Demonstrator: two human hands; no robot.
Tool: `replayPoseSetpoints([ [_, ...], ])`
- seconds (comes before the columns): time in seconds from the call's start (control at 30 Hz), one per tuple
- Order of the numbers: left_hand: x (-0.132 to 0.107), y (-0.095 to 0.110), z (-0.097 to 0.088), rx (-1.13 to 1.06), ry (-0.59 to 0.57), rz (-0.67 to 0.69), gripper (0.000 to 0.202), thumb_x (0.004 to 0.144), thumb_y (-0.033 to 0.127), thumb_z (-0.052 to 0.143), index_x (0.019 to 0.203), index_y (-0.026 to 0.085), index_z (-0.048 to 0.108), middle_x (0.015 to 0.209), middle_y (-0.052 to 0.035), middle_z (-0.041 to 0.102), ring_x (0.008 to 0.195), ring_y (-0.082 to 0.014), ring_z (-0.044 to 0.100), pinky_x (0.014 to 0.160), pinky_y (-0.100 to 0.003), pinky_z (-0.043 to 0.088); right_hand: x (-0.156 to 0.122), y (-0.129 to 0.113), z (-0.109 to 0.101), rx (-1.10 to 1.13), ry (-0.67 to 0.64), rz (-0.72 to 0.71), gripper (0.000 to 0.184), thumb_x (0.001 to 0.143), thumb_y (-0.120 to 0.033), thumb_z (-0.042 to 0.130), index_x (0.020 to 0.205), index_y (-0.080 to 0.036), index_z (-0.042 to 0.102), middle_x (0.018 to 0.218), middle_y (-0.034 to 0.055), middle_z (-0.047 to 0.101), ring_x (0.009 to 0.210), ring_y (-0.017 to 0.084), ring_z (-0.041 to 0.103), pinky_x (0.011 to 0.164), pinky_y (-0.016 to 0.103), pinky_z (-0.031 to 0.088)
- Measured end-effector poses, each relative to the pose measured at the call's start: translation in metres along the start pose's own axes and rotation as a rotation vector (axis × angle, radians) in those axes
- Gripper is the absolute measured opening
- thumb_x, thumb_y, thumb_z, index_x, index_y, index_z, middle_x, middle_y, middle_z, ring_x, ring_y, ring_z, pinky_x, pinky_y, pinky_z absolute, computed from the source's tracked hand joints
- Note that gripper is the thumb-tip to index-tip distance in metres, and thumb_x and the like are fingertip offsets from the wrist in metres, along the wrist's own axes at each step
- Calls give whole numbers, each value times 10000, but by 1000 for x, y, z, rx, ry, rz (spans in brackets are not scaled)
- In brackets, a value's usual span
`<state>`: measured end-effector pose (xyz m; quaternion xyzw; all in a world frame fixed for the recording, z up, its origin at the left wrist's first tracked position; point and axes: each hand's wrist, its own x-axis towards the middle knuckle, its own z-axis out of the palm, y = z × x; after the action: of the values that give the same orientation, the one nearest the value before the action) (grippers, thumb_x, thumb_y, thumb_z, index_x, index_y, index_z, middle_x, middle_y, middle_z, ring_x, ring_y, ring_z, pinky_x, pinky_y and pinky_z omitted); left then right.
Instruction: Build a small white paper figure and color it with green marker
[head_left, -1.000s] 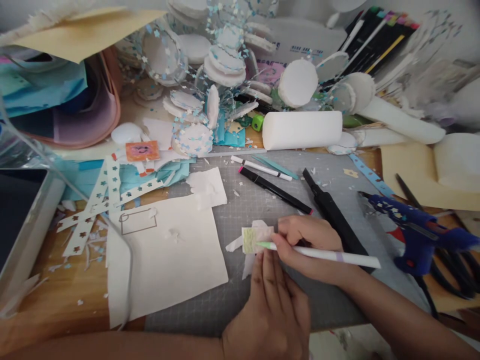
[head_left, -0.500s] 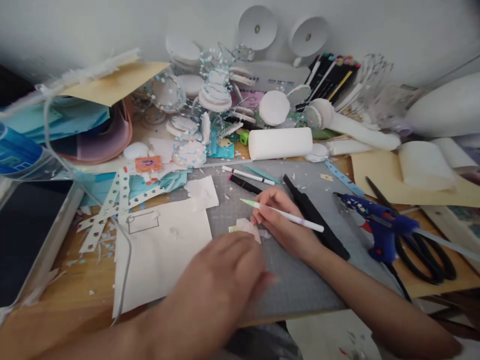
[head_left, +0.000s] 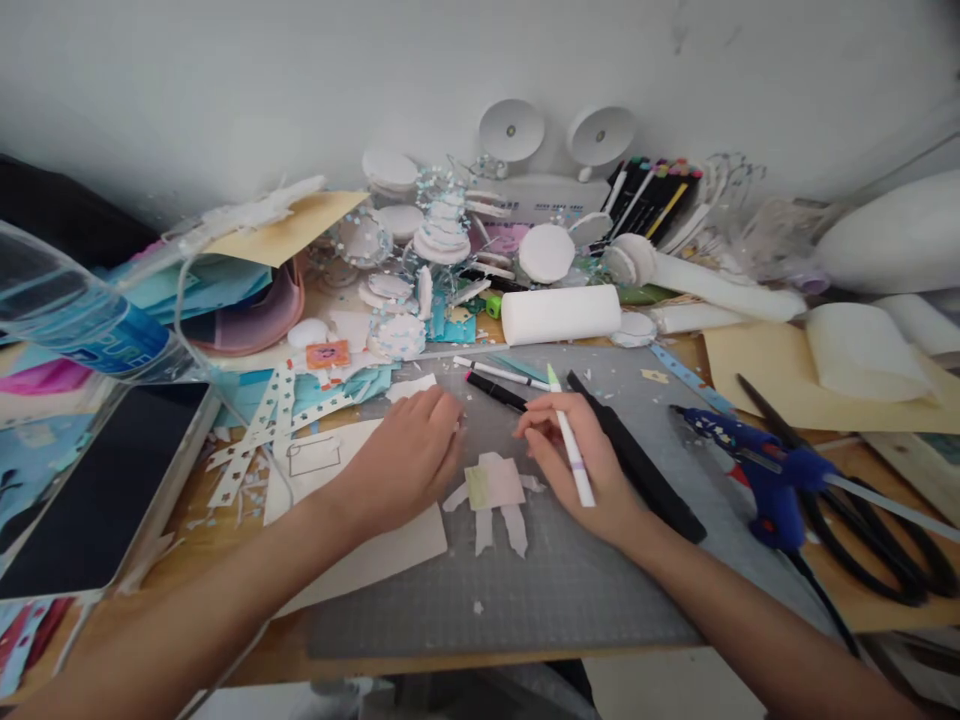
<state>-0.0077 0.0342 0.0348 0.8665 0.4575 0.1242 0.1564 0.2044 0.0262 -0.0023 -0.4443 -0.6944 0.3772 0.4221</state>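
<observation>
My right hand (head_left: 574, 455) grips a white marker with a pale green tip (head_left: 568, 445), its point up and away from me. Just left of that hand lies a small pink paper figure (head_left: 496, 495) with a green-yellow patch, flat on the grey cutting mat (head_left: 540, 580). My left hand (head_left: 411, 455) rests palm down over the edge of a large white paper sheet (head_left: 375, 545), fingers curled near a white scrap; whether it holds anything is hidden. Two more markers, one white (head_left: 501, 373) and one black (head_left: 495, 391), lie just beyond both hands.
A blue glue gun (head_left: 757, 465) and black scissors (head_left: 862, 520) lie right. A black tool (head_left: 637, 455) sits beside my right hand. A white foam roll (head_left: 559, 313), foam discs and paper scraps crowd the back. A tablet (head_left: 97, 490) and plastic bottle (head_left: 82, 320) sit left.
The view has tilted up and back. My left hand left the paper figure and moved up-left onto the white sheet. My right hand lifted the marker off the figure and turned its tip upward.
</observation>
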Motion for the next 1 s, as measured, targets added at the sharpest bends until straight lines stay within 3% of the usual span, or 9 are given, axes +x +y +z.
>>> replayPoseSetpoints([
  [0.1,6,-6,6,178,60,51,236,942,223,372,1098,112,510,1171,-172,519,1090,-309,459,896,-483,384,0,1,0,-15,-31,-2,216,891,-155,484,1091,-222,437,925,41,582,722,141,549,671,301,457],
  [0.2,-2,-1,10,130,117,68,476,891,422,507,1253,117,459,1357,-192,426,1245,-349,355,994,-526,318,0,1,1,41,-1,34,174,905,-199,481,1074,-227,447,906,35,579,706,138,536,649,293,449],
  [0.3,-13,7,17,47,87,77,619,758,567,630,1194,139,527,1321,-170,480,1236,-369,362,1013,-549,293,1,0,4,197,28,93,172,924,-269,455,1092,-230,455,911,30,570,676,129,524,610,280,442],
  [0.4,-19,8,24,-14,61,68,413,805,418,637,1131,173,573,1237,-119,560,1217,-329,394,1012,-523,302,4,2,4,400,46,166,239,912,-323,467,1134,-234,457,975,35,557,658,117,522,574,267,441],
  [0.5,-21,2,25,-83,63,57,284,831,292,616,1093,186,586,1194,-92,588,1200,-288,416,1010,-477,321,7,5,2,480,18,255,146,893,-337,505,944,-205,543,779,-6,570,598,103,500,541,235,407],
  [0.6,-22,-6,23,-148,57,61,291,805,283,649,1078,204,589,1206,-81,580,1182,-278,429,1004,-462,329,9,5,0,410,-60,324,200,865,-337,553,735,-195,500,548,-57,483,492,86,421,473,207,339],
  [0.73,-22,-12,19,-218,15,41,324,791,297,668,1095,216,588,1224,-77,563,1149,-262,460,988,-444,342,7,1,0,319,-85,333,290,777,-300,667,674,-206,413,577,-67,470,476,69,383,439,194,300],
  [1.0,-22,-16,25,-256,55,30,269,775,335,694,999,213,610,1197,-65,591,1125,-259,475,968,-433,343,8,-3,9,143,-11,268,347,782,-261,641,579,-206,366,549,-51,433,479,78,388,445,209,307],
])
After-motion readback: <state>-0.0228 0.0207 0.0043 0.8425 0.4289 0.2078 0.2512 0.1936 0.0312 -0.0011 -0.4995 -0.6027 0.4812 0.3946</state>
